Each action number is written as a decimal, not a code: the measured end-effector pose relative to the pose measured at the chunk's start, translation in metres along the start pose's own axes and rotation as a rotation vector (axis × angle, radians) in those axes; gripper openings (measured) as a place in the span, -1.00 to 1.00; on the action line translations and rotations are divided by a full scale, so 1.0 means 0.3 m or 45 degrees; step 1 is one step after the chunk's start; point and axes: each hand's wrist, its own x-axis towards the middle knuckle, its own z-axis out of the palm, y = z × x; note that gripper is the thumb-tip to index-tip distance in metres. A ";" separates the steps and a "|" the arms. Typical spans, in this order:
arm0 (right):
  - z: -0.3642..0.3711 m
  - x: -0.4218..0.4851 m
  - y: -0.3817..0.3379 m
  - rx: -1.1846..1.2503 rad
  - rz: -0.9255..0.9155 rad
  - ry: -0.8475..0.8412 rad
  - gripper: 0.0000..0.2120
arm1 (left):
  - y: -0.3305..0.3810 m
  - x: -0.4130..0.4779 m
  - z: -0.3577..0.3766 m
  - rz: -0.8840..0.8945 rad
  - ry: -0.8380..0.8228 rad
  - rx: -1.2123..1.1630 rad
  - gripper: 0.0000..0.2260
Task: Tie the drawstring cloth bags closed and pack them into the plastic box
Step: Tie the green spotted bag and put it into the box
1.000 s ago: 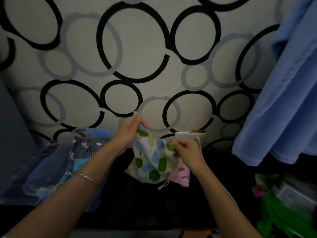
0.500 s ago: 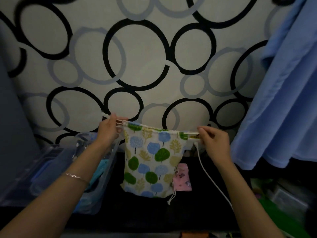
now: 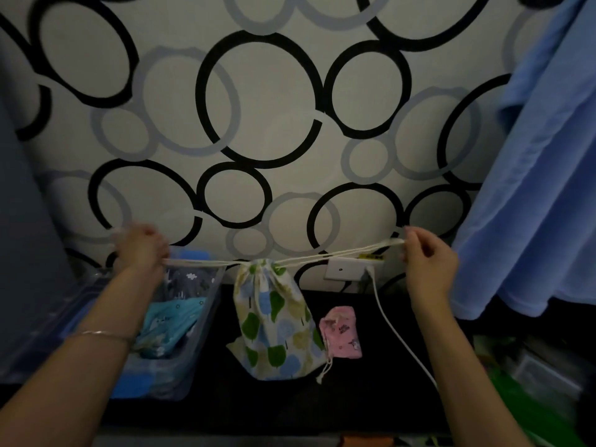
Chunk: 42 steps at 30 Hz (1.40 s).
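Note:
A white cloth bag printed with green and blue trees hangs between my hands, its mouth gathered tight at the top. My left hand grips the left drawstring cord, and my right hand pinches the right cord; both cords are stretched taut sideways. A small pink bag lies on the dark surface just right of the hanging bag. The clear plastic box stands at the left under my left forearm, with a teal bag and a dark patterned bag inside.
A white wall socket with a white cable running down sits behind my right hand. Blue fabric hangs at the right. Green items and clear containers crowd the lower right. A patterned wall stands close behind.
My hands have moved far apart, pulling the cords outward. The bag's mouth, spread wide half a second ago, is now cinched into a tight gather.

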 end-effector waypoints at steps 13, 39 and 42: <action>0.215 0.020 -0.196 0.124 0.263 -0.853 -0.53 | 0.003 -0.435 0.468 -0.051 -1.188 0.764 -0.79; 0.264 -0.216 -0.082 0.030 0.231 -1.513 -0.82 | -0.106 -0.274 0.567 -0.699 -0.590 -0.339 -0.60; 0.262 -0.219 -0.075 -0.012 0.148 -1.431 -0.82 | -0.149 -0.267 0.554 -0.875 -0.573 -0.415 -0.56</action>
